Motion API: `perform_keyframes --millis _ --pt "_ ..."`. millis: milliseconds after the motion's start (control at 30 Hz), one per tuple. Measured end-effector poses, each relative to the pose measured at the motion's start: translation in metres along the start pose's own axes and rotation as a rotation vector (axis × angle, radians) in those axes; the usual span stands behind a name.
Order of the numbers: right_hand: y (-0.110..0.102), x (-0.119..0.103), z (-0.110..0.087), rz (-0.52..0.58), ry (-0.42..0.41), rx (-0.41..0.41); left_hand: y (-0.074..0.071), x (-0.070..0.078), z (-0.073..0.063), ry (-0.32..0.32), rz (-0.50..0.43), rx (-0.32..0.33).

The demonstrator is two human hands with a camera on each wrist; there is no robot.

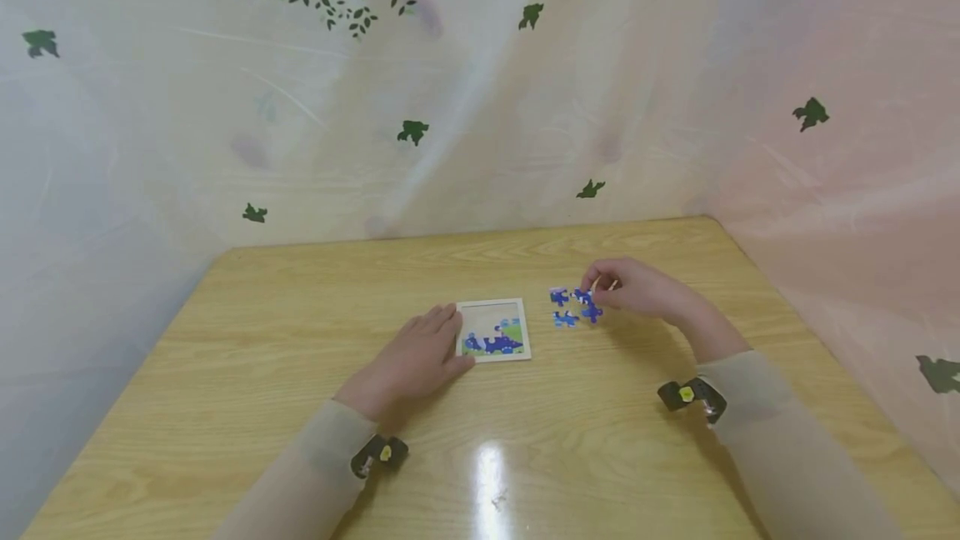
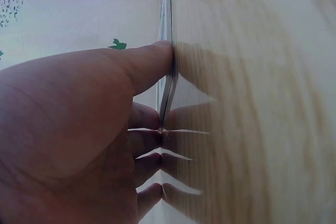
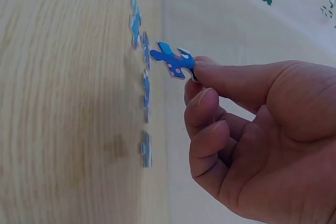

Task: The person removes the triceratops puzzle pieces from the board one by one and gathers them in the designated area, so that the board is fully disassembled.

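A small jigsaw tray (image 1: 527, 340) with a white border lies on the table, its lower part filled with blue and green pieces that form part of a picture. Along its left border rests my left hand (image 1: 418, 350), fingers extended and the thumb at the near-left corner. To the right of the tray, my right hand (image 1: 637, 286) pinches a blue puzzle piece (image 3: 172, 62) with pink dots between thumb and fingers, held above the table. Several loose puzzle pieces (image 1: 566, 319) lie below and beside that hand.
The wooden table (image 1: 300, 298) reaches back to a pale curtain (image 1: 480, 107) printed with leaves, which also hangs along both sides. Light glares off the tabletop near the front. A dark strap with a camera (image 1: 693, 397) sits on each wrist.
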State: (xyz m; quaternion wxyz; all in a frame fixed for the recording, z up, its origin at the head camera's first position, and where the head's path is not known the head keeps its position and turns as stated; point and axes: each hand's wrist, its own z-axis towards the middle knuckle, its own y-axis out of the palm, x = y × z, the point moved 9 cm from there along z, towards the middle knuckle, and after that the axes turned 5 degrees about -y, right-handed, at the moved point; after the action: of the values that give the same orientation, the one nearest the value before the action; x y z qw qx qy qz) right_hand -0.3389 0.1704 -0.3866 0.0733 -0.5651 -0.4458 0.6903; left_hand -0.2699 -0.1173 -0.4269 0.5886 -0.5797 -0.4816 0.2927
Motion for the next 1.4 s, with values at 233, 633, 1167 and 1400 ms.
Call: perform_keyframes --millis 233,633,1167,1400 --pt "0.007 0.010 -0.001 0.065 0.016 -0.041 0.001 -0.002 0.003 0.005 0.016 0.008" --pt "0.015 0.015 0.003 0.003 0.028 -0.028 0.000 -0.002 0.004 0.010 0.023 0.006" --pt "0.018 0.025 0.003 -0.074 0.062 -0.021 0.001 -0.002 0.002 0.003 0.017 0.000" --pt "0.018 0.027 0.003 -0.094 0.073 -0.027 0.001 -0.002 0.002 0.010 0.020 0.003"
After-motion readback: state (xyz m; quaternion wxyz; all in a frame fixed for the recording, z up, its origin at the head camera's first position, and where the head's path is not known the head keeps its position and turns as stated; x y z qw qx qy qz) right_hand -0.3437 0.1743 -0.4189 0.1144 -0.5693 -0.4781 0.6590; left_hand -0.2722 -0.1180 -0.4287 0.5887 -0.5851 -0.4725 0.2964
